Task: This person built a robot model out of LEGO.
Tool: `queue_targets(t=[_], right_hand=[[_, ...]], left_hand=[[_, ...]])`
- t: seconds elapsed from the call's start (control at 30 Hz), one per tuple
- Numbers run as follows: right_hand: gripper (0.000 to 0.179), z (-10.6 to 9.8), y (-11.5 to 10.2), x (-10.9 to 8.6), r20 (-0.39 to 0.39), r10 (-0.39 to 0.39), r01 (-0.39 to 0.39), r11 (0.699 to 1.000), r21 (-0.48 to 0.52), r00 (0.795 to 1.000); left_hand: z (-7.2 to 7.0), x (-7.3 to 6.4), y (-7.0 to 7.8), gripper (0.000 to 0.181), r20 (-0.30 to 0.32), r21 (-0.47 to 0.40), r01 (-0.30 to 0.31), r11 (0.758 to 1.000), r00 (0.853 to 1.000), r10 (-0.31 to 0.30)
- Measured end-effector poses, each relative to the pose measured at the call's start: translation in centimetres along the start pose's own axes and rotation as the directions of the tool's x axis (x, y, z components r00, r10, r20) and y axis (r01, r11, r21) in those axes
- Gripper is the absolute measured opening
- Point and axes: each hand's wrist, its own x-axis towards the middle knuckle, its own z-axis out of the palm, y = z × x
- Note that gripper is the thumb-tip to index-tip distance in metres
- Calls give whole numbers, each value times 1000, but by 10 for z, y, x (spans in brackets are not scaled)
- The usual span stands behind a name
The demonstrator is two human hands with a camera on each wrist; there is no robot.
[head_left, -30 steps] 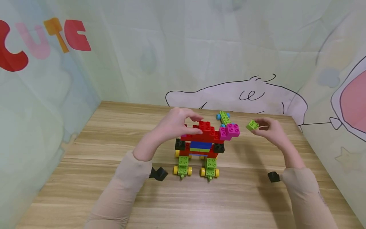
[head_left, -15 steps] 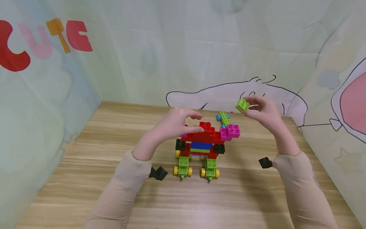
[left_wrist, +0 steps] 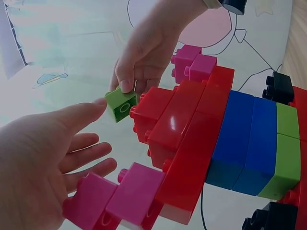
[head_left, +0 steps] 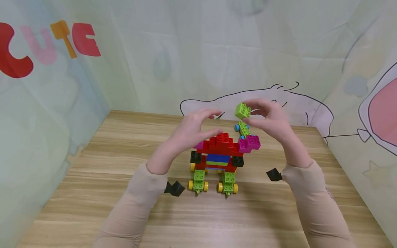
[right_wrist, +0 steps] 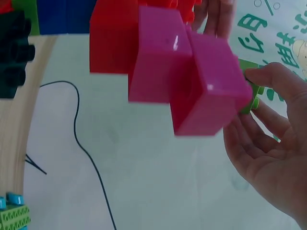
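Note:
Between thumb and fingers my right hand (head_left: 268, 119) pinches a lime green toy building brick (head_left: 242, 111), its studs turned to the right in the head view. It is held above a built figure of toy bricks with a stepped red top (head_left: 220, 146). Pink bricks (head_left: 249, 143) stick out at the figure's right end. My left hand (head_left: 193, 131) is open beside the red top, thumb and fingers spread and nothing in them. From the left wrist, the left thumb tip (left_wrist: 100, 102) overlaps the edge of the green brick (left_wrist: 120, 103). The right wrist view shows that brick partly hidden behind pink bricks (right_wrist: 206, 91).
The figure stands on green wheeled bases (head_left: 198, 186) with yellow wheels, and black bricks (head_left: 237, 161) jut from its sides. Behind it lies a green wheeled base with blue wheels (head_left: 244, 129). A printed cloth backdrop (head_left: 198, 62) borders the wooden table (head_left: 124, 155).
My right hand has carried the green brick up and left, from beside the figure to over it. The left hand has drawn slightly up off the red top, its fingers spreading wider.

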Motion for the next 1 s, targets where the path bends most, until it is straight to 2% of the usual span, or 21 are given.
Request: queue_targets(t=[0.13, 0.23, 0.57, 0.8, 1.0], right_hand=[[42, 9, -4, 0, 42, -86, 84, 996, 36, 995], [42, 14, -7, -1, 65, -110, 107, 993, 52, 992], [45, 26, -12, -4, 117, -62, 56, 997, 53, 991], [45, 31, -14, -5, 135, -58, 57, 998, 15, 989], [45, 34, -14, -7, 149, -61, 57, 998, 29, 987]], left_hand=[[2, 1, 1, 53, -28, -18, -9, 1000, 1000, 8], [4, 1, 1, 53, -40, -21, -11, 1000, 999, 10], [7, 1, 3, 53, -59, -17, -27, 999, 998, 26], [6, 0, 3, 50, -43, -14, -5, 1000, 999, 4], [6, -1, 2, 46, -19, 0, 0, 1000, 1000, 0]])
